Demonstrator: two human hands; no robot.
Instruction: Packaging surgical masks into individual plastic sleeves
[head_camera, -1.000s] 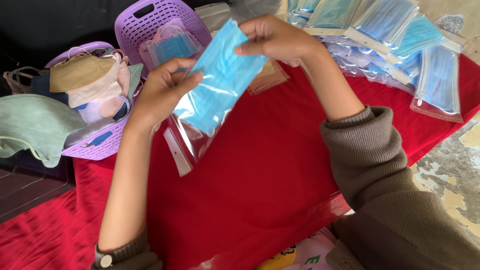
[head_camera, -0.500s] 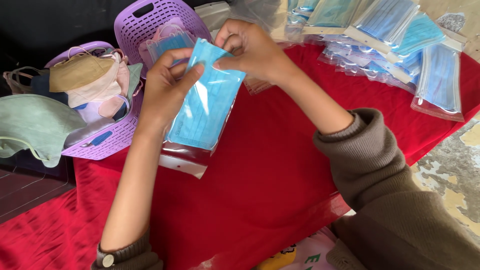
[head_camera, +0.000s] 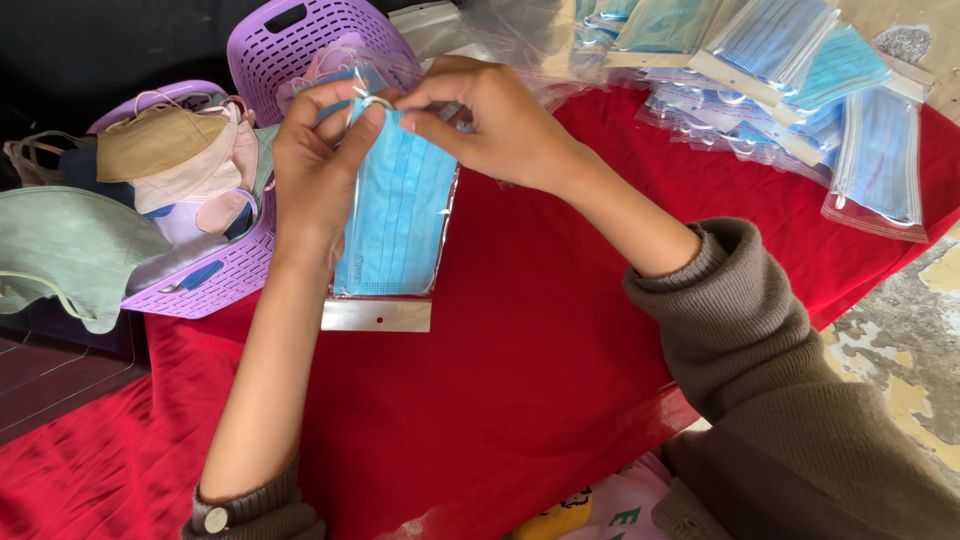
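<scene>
Since the earlier frame, both hands have come closer together at the top edge of the blue face mask (head_camera: 395, 215), and the mask with its clear plastic sleeve (head_camera: 378, 312) now hangs straight down instead of tilted. The left hand (head_camera: 318, 165) pinches the upper left corner of the mask between thumb and fingers, where a thin white ear loop (head_camera: 368, 100) shows. The right hand (head_camera: 492, 125) is closed on the upper right corner, its fingertips meeting those of the left hand. The mask sits mostly inside the sleeve, whose white header strip is at the bottom, just over the red cloth (head_camera: 520, 380) that covers the surface.

Behind the hands stands a purple plastic basket (head_camera: 300, 45) with some packed masks in it. To the left, a second purple basket (head_camera: 215, 280) carries cloth masks in tan, pink and dark colours, and a pale green cloth mask (head_camera: 65, 245) hangs over its edge. At the upper right, a pile of packed blue masks (head_camera: 800, 75) in clear sleeves lies on the red cloth, well apart from the hands. Both arms wear brown knitted sleeves (head_camera: 780, 370).
</scene>
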